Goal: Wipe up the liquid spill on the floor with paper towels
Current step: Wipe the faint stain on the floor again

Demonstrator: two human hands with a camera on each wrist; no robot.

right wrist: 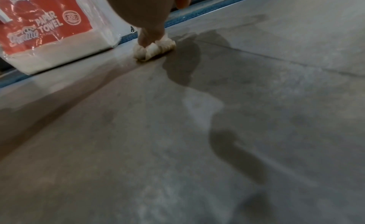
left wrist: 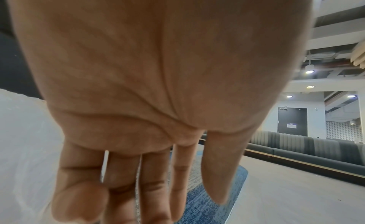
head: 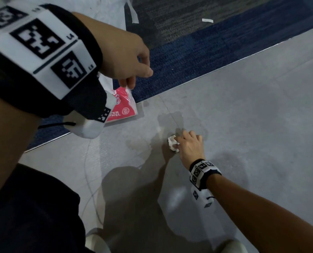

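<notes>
A crumpled white paper towel point(head: 173, 144) lies on the grey floor point(head: 261, 106), and my right hand point(head: 185, 141) grips it with fingers curled over it. In the right wrist view the fingers point(right wrist: 147, 38) press the damp wad point(right wrist: 154, 50) down at the edge of a dark wet patch point(right wrist: 183, 61). The spill point(head: 170, 119) spreads beyond and to the left of the wad. My left hand point(head: 133, 77) hangs in the air above a red and white paper towel pack point(head: 122, 108). Its fingers point(left wrist: 152, 180) are relaxed and hold nothing.
Blue carpet point(head: 188, 57) borders the floor along a metal strip point(head: 225, 65). White tape scraps point(head: 207, 20) lie on the carpet. A thin white cable point(head: 90, 189) curves near my shoes point(head: 95, 240). Grey bench seating point(left wrist: 316, 149) lines the far wall.
</notes>
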